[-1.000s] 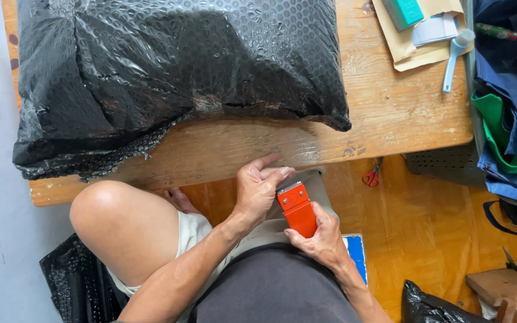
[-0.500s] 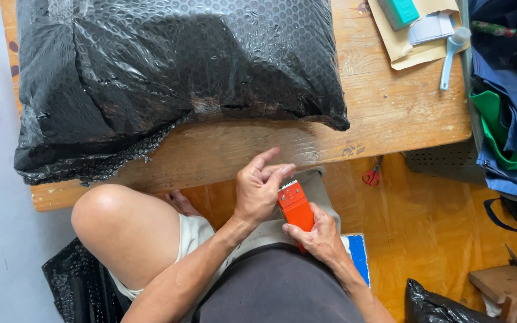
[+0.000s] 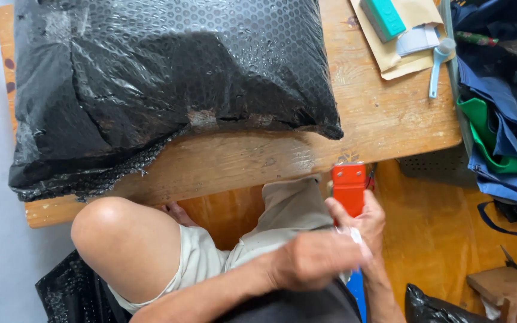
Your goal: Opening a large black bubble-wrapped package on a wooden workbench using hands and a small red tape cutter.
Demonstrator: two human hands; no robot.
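Observation:
My right hand (image 3: 369, 224) grips an orange hand-held cutter (image 3: 349, 186) upright, just below the front edge of the wooden table (image 3: 384, 125). Blurred by motion, my left hand (image 3: 312, 260) lies with curled fingers right beside my right wrist; something small and white shows between the two hands, and I cannot tell if my left hand holds it. A large parcel in black bubble wrap (image 3: 169, 84) covers most of the table, and its torn lower edge hangs toward my bare knee (image 3: 115, 233).
At the table's far right lie a brown envelope (image 3: 396, 63), a teal box (image 3: 384, 17) and a pale blue scoop (image 3: 437, 66). Blue and green bags (image 3: 504, 137) are piled at right. A black bag (image 3: 432, 305), a wooden block (image 3: 504, 287) and black wrap (image 3: 67, 293) are on the floor.
My right hand has raised the orange cutter up and to the right, toward the table's edge. My left hand has left the cutter's top and drawn back toward my body.

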